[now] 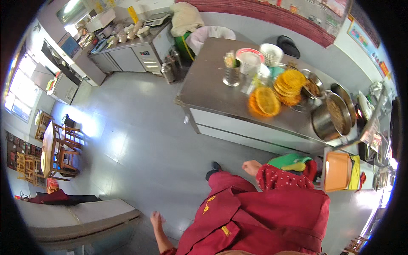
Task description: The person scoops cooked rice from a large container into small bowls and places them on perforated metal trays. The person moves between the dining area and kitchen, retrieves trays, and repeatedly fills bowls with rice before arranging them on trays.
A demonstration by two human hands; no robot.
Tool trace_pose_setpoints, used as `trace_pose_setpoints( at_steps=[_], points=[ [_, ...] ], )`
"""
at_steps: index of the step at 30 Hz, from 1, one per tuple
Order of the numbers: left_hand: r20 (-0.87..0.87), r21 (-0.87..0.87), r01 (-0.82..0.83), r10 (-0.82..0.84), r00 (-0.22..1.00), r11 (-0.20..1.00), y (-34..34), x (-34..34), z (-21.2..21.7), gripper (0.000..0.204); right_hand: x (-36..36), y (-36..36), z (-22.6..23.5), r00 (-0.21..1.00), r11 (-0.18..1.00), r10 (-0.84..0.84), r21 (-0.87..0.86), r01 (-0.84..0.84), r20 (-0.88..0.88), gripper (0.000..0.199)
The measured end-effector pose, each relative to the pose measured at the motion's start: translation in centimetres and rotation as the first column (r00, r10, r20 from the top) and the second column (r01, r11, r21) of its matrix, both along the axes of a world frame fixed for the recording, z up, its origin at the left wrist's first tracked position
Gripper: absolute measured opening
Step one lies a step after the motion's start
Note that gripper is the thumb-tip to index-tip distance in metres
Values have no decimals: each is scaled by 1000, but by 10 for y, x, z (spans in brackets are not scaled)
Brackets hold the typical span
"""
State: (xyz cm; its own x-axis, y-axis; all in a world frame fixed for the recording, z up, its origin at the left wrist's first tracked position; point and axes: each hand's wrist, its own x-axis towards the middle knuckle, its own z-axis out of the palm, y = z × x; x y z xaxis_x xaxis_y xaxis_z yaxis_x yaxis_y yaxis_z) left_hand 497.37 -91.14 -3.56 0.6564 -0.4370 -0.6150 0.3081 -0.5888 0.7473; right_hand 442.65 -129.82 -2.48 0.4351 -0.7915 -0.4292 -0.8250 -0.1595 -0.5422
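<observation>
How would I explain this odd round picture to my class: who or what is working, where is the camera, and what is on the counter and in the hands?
There is no robot here, just a person with bare hands. A wide fisheye camera on the person's head looks down, so straight edges bend and the dark red clothing is seen from above. Picture left is the wearer's left. The left hand is low in the picture; the right hand is nearer the counter. Neither appears to hold anything, though the left is blurred. On the counter stand white stacked bowls, yellow round baskets, a metal holder with thin sticks and a large metal pot.
</observation>
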Motion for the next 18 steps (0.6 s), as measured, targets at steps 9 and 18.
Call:
trace_pose_setpoints(
  at_steps=[9, 18],
  points=[
    [59, -48, 261, -258, 964, 964, -320, 154, 58, 38, 268, -212, 2, 999, 999, -6, 44, 4, 33, 17],
    [-142, 588, 308, -280, 949, 748, -234, 283, -29, 45, 632, -414, 46, 918, 932, 360, -98, -348, 165, 19]
  ],
)
